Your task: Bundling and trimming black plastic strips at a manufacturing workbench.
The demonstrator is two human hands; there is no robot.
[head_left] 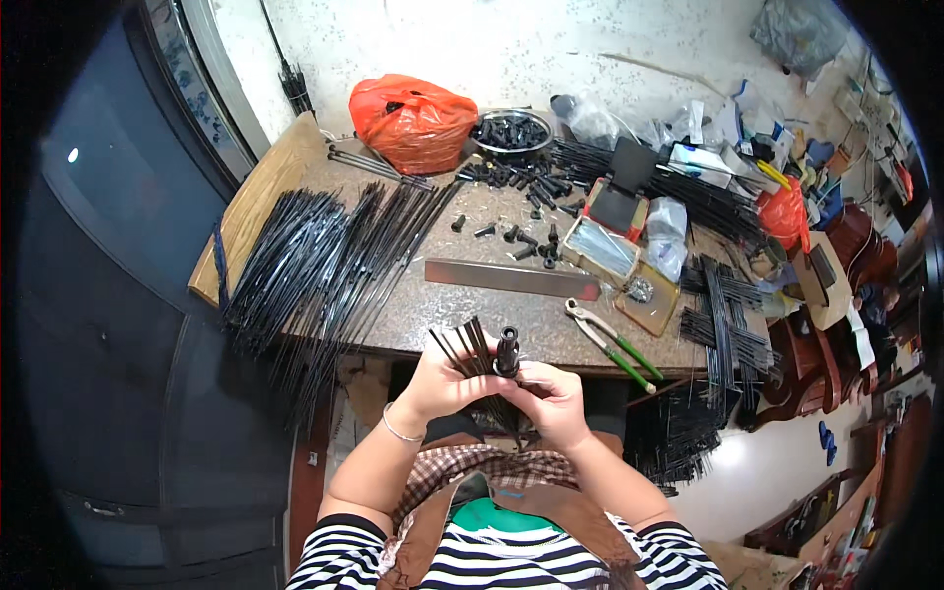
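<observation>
My left hand [447, 383] is closed around a fan of thin black rods [465, 346] that look like umbrella ribs, their ends sticking up past the fingers. My right hand [554, 401] pinches a short black tube with a collar [507, 352], much like an umbrella runner, standing upright between both hands. The two thumbs meet just below it. More rods hang beneath my hands, where the joint between tube and rods is hidden. Beyond, on the speckled table [393, 315], lies a long flat metal bar [511, 278]. Green-handled pincers [615, 344] rest to the right.
Long black ribs [315, 256] overhang the table's left front edge. Several loose black tubes [531, 182] lie near a metal bowl [511, 131] and an orange plastic bag [413, 123]. A tray of thin wires [600, 248] and crossed rib bundles [726, 320] occupy the right.
</observation>
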